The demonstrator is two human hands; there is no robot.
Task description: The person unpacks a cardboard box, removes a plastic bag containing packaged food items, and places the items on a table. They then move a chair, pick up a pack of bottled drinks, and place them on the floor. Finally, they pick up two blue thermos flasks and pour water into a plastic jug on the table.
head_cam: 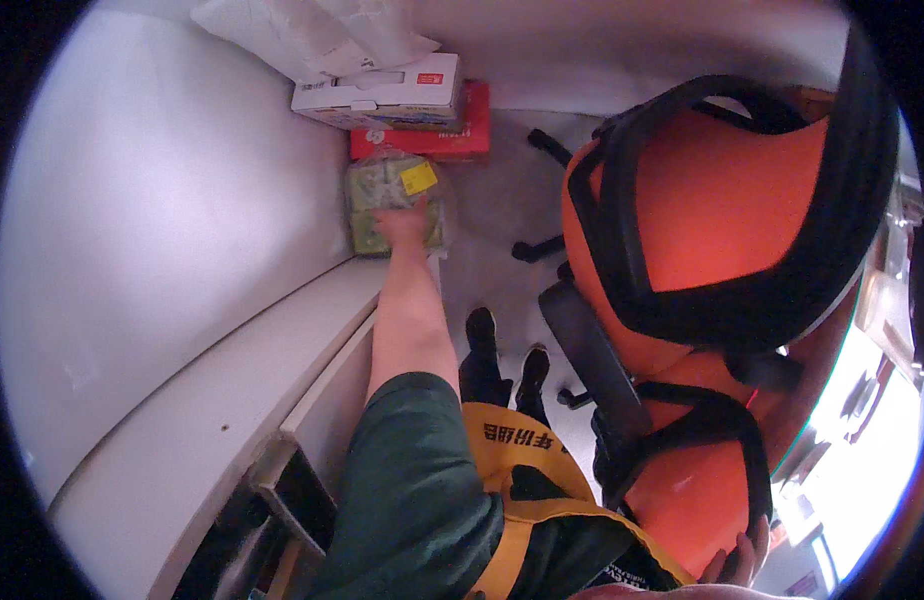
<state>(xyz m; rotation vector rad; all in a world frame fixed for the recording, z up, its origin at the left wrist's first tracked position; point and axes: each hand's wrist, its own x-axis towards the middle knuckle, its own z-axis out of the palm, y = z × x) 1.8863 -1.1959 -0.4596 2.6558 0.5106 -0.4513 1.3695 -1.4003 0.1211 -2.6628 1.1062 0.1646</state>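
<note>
My left hand (403, 223) reaches down onto a clear plastic-wrapped pack of green boxes (369, 182). Its fingers touch the top of the pack, but whether they grip the wrap is unclear. A yellow label (419, 178) is on the pack, just beyond my fingers. The pack sits in the corner by the white wall. At the lower right, my right hand (743, 559) is at the black-framed edge of an orange chair back (690, 499). Part of that hand is cut off by the picture's bottom, and its grip cannot be made out.
A red box (473, 124) lies behind the pack, under a white carton (402, 90) with a handle slot. White plastic bags (319, 37) rest on top. Another orange chair (724, 202) stands at right, its wheeled legs on the floor. A white ledge (206, 420) runs along the left, above an opened drawer (289, 487).
</note>
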